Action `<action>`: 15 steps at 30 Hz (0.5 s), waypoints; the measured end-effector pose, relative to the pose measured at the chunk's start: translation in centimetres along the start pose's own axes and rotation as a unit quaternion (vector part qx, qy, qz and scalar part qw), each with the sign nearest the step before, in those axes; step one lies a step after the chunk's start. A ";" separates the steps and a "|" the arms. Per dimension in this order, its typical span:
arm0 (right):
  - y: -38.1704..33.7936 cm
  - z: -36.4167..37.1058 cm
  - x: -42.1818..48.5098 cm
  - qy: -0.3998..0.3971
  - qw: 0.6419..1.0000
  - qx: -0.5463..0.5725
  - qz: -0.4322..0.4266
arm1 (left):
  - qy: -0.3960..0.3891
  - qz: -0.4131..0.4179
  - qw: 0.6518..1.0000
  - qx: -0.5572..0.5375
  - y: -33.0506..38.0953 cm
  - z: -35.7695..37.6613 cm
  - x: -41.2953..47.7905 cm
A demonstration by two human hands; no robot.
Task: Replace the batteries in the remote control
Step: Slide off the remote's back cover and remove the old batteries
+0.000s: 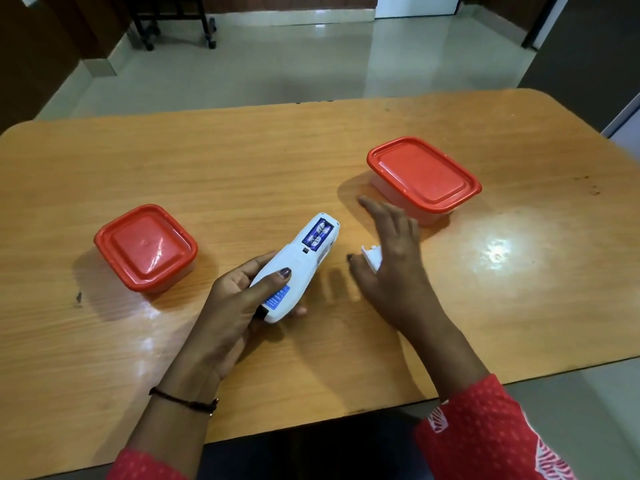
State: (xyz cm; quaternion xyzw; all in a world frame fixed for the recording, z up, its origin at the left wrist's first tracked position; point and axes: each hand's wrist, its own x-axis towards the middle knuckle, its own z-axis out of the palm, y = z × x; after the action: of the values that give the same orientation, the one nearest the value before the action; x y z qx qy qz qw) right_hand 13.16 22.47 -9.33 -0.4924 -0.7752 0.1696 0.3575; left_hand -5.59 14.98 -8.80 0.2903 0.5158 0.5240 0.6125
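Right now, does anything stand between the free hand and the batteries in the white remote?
Nothing visible does. The small white battery cover is off, by the right hand; the blue-labelled batteries lie exposed in the white plastic remote control that the left hand holds.

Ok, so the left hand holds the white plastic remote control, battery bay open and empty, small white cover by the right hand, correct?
Not empty: the head view shows blue-labelled batteries inside the opened white plastic remote control, held by the left hand. The small white cover is by the right hand.
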 end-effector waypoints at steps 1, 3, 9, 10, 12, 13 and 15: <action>-0.4 0.2 -0.1 -0.046 0.999 0.011 -0.024 | -0.005 0.006 1.000 0.024 0.2 -0.2 -0.1; -1.0 0.6 -0.5 -0.122 0.991 0.029 -0.050 | -0.023 0.011 0.998 0.066 0.5 -0.9 -0.2; -2.0 0.9 -1.0 -0.088 0.996 0.020 -0.026 | 0.036 0.034 0.995 -0.082 0.7 -2.5 0.2; -2.4 1.0 -1.2 -0.080 0.997 0.015 0.000 | 0.044 0.039 0.991 -0.123 0.6 -2.3 0.5; -3.0 1.6 -1.8 -0.068 0.995 0.029 0.068 | 0.036 0.048 0.984 -0.167 0.2 -1.3 1.0; -3.3 1.9 -2.2 -0.056 0.993 0.040 0.095 | 0.028 0.054 0.984 -0.166 0.0 -0.7 1.1; -3.7 2.4 -2.9 -0.035 0.989 0.059 0.131 | 0.019 0.061 0.990 -0.130 -0.6 0.7 1.1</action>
State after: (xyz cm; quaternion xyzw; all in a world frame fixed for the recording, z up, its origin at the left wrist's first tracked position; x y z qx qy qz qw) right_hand 9.81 18.44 -9.89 -0.5616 -0.7046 0.2774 0.3336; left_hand -4.86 15.97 -9.45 0.2297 0.4361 0.6281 0.6021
